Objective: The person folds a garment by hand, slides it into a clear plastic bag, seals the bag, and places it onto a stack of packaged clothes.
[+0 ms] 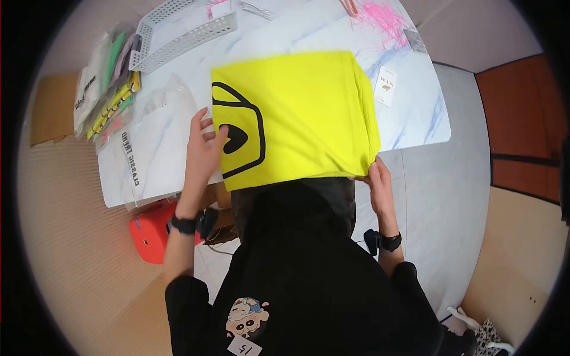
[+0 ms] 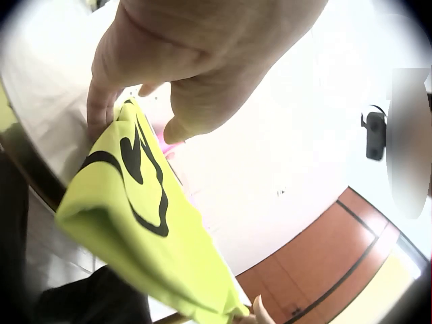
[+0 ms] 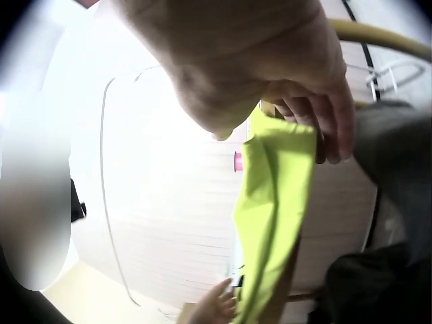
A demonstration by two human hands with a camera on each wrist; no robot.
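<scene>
A folded neon-yellow garment (image 1: pixel 309 118) with a black outline print and a heart lies over the table's near edge, reaching toward the person's lap. At its left side is my left hand (image 1: pixel 205 148), thumb over the printed face and fingers loosely bent beside the edge. In the left wrist view, the thumb stands apart from the garment (image 2: pixel 155 223) and the fingers are partly behind its corner. My right hand (image 1: pixel 380 184) pinches the near right corner, thumb above and fingers partly hidden underneath. The right wrist view shows the garment (image 3: pixel 277 182) hanging from this hand in soft folds.
On the marbled table (image 1: pixel 415 124) are a white perforated basket (image 1: pixel 184 44), a pile of bagged clothes (image 1: pixel 110 77), a clear plastic bag (image 1: pixel 160 113), a white tag (image 1: pixel 386 86) and pink paper shreds (image 1: pixel 386 24). A red box-like object (image 1: pixel 151 234) stands below the left edge.
</scene>
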